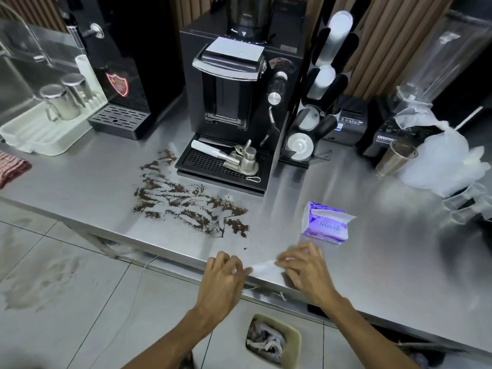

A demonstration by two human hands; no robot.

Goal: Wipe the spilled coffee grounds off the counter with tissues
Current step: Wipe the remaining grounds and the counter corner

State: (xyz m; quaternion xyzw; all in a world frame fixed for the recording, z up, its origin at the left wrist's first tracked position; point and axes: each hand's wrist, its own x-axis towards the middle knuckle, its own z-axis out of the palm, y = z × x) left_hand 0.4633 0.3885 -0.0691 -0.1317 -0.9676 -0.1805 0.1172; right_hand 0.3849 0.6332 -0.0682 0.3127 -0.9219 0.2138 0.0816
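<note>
Here, left hand [226, 272] and right hand [306, 270] pinch 1 tissue [263, 268] between them.

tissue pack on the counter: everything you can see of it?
The tissue pack is a soft purple-and-white plastic wrapper with script lettering on its front. Its top is open, a white tissue poking out. It lies on the steel counter, right of the coffee grounds, just beyond the right hand. Nothing but the counter touches it.
</note>
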